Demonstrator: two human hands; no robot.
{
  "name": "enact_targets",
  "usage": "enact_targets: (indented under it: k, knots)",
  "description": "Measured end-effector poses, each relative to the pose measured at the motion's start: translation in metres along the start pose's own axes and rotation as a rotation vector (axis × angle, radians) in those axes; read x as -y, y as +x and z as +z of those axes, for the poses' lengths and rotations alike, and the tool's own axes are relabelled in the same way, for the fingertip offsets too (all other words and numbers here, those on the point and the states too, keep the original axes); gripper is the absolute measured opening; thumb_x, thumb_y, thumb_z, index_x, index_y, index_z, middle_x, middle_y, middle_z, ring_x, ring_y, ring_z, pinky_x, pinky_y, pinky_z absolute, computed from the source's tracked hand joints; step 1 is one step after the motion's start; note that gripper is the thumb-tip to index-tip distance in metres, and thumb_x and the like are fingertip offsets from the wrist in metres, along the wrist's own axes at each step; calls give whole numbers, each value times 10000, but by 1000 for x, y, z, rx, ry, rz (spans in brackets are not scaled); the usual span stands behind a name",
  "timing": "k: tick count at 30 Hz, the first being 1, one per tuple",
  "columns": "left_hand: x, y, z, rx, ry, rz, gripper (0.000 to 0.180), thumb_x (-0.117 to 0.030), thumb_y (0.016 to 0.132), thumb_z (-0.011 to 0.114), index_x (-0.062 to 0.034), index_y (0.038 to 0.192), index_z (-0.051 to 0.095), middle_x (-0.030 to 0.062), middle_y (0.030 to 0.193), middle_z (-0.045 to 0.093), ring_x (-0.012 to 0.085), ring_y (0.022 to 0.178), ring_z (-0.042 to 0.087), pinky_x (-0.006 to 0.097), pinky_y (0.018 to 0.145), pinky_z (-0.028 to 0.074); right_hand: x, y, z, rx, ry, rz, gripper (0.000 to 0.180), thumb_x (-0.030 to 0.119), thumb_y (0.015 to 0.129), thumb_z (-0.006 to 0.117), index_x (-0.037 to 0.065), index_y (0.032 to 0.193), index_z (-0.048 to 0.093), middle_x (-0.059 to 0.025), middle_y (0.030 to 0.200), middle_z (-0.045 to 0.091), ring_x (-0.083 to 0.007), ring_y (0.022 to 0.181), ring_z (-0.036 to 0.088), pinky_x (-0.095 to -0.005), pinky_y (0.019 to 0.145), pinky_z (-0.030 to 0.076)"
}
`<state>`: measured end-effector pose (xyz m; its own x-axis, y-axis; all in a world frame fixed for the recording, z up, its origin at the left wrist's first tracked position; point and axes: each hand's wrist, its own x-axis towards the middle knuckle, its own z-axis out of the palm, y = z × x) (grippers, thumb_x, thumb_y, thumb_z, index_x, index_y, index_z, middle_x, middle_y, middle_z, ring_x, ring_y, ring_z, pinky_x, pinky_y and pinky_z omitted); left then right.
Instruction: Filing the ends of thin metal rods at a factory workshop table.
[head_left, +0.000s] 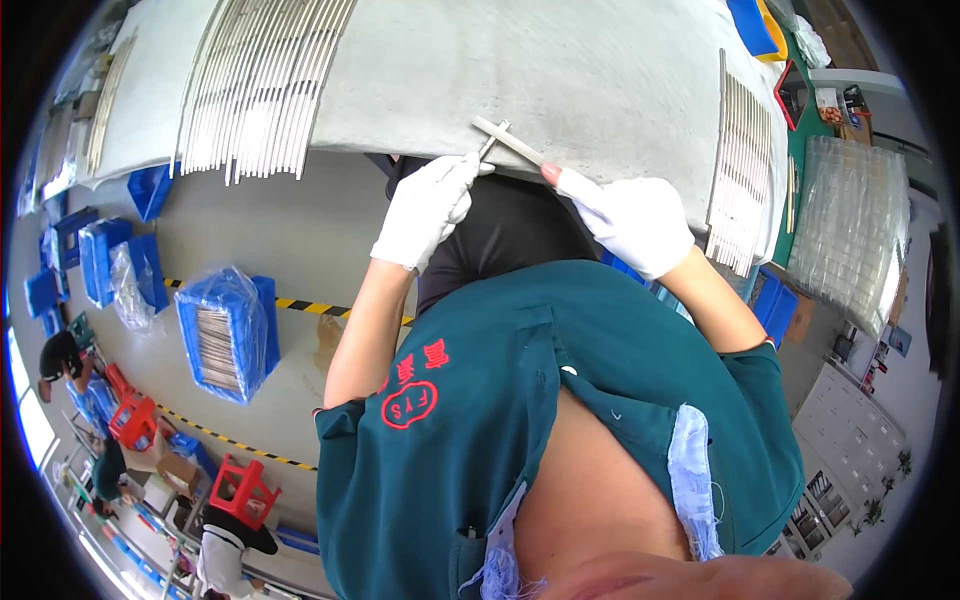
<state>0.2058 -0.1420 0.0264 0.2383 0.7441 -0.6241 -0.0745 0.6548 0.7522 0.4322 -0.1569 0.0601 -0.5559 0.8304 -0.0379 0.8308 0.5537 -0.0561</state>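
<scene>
At the near edge of the grey-covered table (pixel 520 70), two slim pieces cross each other. My left hand (pixel 428 208), in a white glove, is closed on a thin metal piece (pixel 488 146) whose tip points up to the right. My right hand (pixel 638 222) is closed on a flat grey bar (pixel 515 143) that lies across it; a bare fingertip presses on the bar's near end. Whether the bar is a file I cannot tell. A row of long thin metal strips (pixel 265 90) lies left of my hands, and another row of strips (pixel 742 165) lies to the right.
A plastic-lined blue crate (pixel 268 330) of strips stands on the floor at left, with more blue bins (pixel 105 255) beyond. Red stools (pixel 243 490) and other people (pixel 225 550) are farther off. Clear plastic packaging (pixel 850 225) sits right of the table.
</scene>
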Motion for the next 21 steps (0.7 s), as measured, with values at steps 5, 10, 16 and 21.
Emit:
enact_targets:
  k: [5,10,16,21]
  knots:
    - [1,2,-2,-1,-27,-10,270,-245,920,505,-12,985,625,-59,519,363,20,414,247,192,376,169,4,-1,1,4,-23,5,463,187,831,511,322,1271,457,-29,468,481,-209,379,482,-339,360,357]
    - [5,5,-7,78,-135,-79,284,-276,918,506,-24,998,610,-47,521,376,31,382,242,195,358,166,2,0,0,45,-67,5,470,168,825,494,336,1262,459,-25,471,484,-204,378,477,-338,355,349]
    - [1,4,-9,95,-150,-90,230,-274,911,518,-53,904,580,-47,529,405,28,386,271,187,349,190,3,15,10,-113,10,-5,496,148,809,494,329,1269,455,-23,473,475,-201,379,471,-339,363,350]
    - [2,5,-9,114,-154,-100,290,-291,916,504,-25,984,598,-55,522,385,27,375,250,190,342,178,-1,9,6,-30,-34,-32,468,181,830,527,291,1279,456,-33,465,476,-203,392,497,-322,385,378]
